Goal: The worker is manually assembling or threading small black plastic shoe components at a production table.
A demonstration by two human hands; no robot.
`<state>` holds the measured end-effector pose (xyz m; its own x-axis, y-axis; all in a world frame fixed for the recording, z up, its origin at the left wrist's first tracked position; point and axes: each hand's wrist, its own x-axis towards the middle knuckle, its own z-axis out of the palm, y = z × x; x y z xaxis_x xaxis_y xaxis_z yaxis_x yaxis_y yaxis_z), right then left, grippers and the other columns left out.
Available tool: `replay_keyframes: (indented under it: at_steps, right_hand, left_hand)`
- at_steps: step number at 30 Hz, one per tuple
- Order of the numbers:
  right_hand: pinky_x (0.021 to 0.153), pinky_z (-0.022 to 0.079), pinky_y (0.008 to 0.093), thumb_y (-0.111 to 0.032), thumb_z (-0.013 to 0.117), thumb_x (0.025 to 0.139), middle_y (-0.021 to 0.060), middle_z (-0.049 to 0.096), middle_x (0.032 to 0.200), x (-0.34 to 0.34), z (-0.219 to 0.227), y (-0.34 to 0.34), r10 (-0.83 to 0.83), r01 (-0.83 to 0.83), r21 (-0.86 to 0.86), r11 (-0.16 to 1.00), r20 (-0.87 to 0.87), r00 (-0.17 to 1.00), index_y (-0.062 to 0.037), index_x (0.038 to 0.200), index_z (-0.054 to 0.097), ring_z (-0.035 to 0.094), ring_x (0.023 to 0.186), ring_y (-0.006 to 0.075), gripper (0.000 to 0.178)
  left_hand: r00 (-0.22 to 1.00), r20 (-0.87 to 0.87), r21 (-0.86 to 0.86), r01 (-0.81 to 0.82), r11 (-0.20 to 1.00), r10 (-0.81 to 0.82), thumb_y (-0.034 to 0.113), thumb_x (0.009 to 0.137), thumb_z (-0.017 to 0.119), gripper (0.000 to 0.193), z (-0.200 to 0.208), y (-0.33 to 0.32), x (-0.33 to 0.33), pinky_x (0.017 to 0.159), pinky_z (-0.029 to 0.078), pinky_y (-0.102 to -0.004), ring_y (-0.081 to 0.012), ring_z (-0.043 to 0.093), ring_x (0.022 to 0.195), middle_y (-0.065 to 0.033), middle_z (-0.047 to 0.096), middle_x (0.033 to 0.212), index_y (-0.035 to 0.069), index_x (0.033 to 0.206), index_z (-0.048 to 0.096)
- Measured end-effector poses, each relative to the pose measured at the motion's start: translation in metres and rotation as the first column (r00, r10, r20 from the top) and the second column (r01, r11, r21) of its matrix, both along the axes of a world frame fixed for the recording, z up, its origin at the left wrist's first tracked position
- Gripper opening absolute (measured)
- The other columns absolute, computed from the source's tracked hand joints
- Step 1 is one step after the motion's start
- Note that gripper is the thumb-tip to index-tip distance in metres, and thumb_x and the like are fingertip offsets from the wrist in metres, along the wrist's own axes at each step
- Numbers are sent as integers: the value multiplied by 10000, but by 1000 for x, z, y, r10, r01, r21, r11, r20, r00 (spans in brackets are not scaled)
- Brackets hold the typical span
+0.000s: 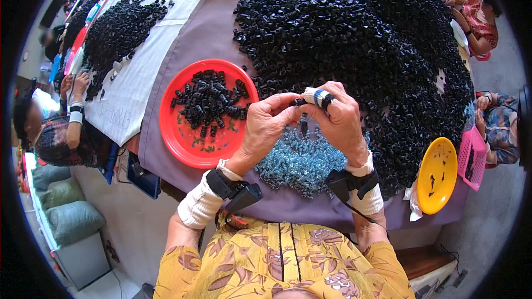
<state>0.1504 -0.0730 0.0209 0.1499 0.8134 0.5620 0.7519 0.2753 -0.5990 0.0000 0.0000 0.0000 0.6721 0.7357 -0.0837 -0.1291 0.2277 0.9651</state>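
Observation:
Above the table's near side my two hands meet, thumbs and fingertips pinched together. My left hand (267, 127) and my right hand (342, 119) are both closed on a small black plastic piece (303, 126), part of which hangs below the fingertips. The rest of it is hidden by my fingers. A white-and-blue wrap (316, 96) covers a finger of my right hand. Under my hands lies a heap of tiny bluish, shiny, wiry pieces (299, 160). To the left, a red round tray (208, 156) carries several assembled-looking black pieces (205, 99).
A large pile of black pieces (332, 27) covers the far and right parts of the purple-grey cloth (172, 77). At right stand a yellow plate (438, 174) and a pink basket (471, 158). Other people work at the left and right edges.

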Motion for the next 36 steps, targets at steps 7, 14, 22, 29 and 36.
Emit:
replay_keyframes:
  at_steps: [7,14,22,29,36]
  right_hand:
    - [705,459,371,-66,693,704,110,608,768,-2,-4,1,-7,7,25,1000,16,1000,-2,789,652,571,760,288,114]
    - [687,458,368,-63,698,699,110,606,769,0,-3,-1,5,-5,28,1000,5,1000,-3,781,642,568,749,287,116]
    - [677,457,361,-65,713,682,104,603,753,1,-4,-3,-2,3,25,1000,-14,1000,-10,767,641,568,732,268,125]
    - [742,437,377,-64,697,692,104,593,776,-1,-3,-4,-17,14,20,1000,118,993,5,758,629,560,760,271,117]
    - [809,399,386,-66,639,714,109,569,779,-5,-2,-5,-57,70,-30,997,328,943,14,715,600,550,809,263,89]
  left_hand:
    - [999,-50,97,-8,995,13,44,858,613,244,0,3,-1,653,503,-201,-71,597,708,-45,658,836,-25,1092,611]
    - [997,-80,200,14,980,2,27,859,599,230,-3,2,0,654,493,-196,-62,584,718,-31,650,819,-20,1083,618]
    - [996,-85,156,15,988,-1,8,838,607,208,1,0,2,628,467,-190,-40,554,725,3,639,840,-8,1042,646]
    - [994,-106,268,13,963,17,3,858,588,224,-3,2,1,641,491,-196,-58,577,700,-19,639,806,-19,1077,622]
    - [989,-147,215,42,976,-10,21,857,598,239,1,2,-3,667,506,-207,-77,602,730,-45,659,851,-23,1091,615]
